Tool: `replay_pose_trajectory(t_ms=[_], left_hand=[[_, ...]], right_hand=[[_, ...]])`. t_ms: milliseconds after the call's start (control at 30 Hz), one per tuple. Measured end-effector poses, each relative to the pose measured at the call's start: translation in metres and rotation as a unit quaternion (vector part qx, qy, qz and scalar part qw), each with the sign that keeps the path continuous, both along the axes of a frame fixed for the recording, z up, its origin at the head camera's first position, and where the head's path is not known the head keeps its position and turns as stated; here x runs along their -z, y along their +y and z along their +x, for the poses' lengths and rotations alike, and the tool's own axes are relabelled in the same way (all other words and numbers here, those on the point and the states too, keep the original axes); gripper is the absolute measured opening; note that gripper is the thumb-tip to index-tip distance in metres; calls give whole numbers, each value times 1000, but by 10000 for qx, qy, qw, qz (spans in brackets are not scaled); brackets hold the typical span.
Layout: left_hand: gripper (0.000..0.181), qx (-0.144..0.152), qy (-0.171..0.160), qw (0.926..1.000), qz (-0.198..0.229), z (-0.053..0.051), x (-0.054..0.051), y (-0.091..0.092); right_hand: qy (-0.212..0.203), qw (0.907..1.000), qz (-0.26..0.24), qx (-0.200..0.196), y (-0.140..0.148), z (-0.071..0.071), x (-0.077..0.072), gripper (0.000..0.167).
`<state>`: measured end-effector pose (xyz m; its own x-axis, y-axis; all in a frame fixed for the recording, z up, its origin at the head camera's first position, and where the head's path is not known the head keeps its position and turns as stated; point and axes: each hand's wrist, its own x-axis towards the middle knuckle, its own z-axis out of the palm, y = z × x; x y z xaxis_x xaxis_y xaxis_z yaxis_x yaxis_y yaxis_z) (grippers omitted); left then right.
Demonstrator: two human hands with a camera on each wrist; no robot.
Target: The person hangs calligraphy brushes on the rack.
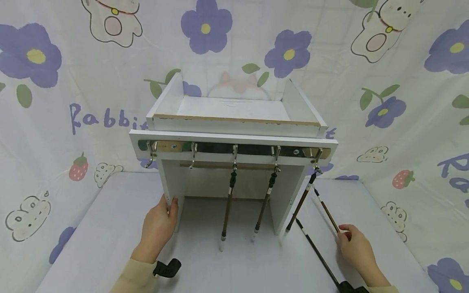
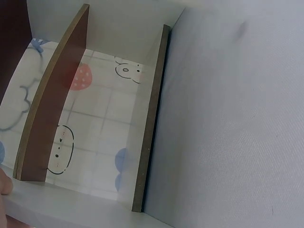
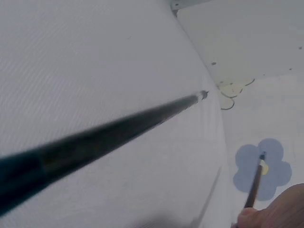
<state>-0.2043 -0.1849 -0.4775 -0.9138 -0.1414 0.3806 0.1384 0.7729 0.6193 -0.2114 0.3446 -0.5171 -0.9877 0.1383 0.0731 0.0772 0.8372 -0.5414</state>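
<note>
My left hand (image 1: 156, 228) grips the left side panel of a white shelf stand (image 1: 289, 187), thumb on the inner face. In the left wrist view only a fingertip (image 2: 5, 184) shows at the panel's edge. My right hand (image 1: 355, 248) pinches a slim brown calligraphy brush (image 1: 327, 211) by its shaft, to the right of the stand. The right wrist view shows this held brush (image 3: 254, 190) above the fingers. Several similar brushes, such as the middle one (image 1: 229, 207), hang from the stand's hooks. A second dark brush (image 1: 318, 251) slants beside the right wrist, large in the right wrist view.
A metal hook rail (image 1: 253, 150) runs across the stand's front; its two leftmost hooks (image 1: 193, 154) carry nothing. An open tray (image 1: 234, 122) forms the stand's top. White covering (image 1: 110, 228) lies beneath, with a patterned cloth (image 1: 110, 81) behind and around.
</note>
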Motion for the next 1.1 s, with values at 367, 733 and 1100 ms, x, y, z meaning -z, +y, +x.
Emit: replay_pose_trajectory(t_ms=[367,733,1100], left_hand=[[38,-22,45,10000,-28,1,-2,0],[35,7,-77,10000,38,2,-4,1],[38,-12,-148,9999,63,1,-3,1]], right_hand=[[1488,9883,-293,-129,-23,4,-31,26],[1739,9821,-728,-15,-52,18,-65,27],[2331,9671,-1016,-28,-75,31,-85,26]])
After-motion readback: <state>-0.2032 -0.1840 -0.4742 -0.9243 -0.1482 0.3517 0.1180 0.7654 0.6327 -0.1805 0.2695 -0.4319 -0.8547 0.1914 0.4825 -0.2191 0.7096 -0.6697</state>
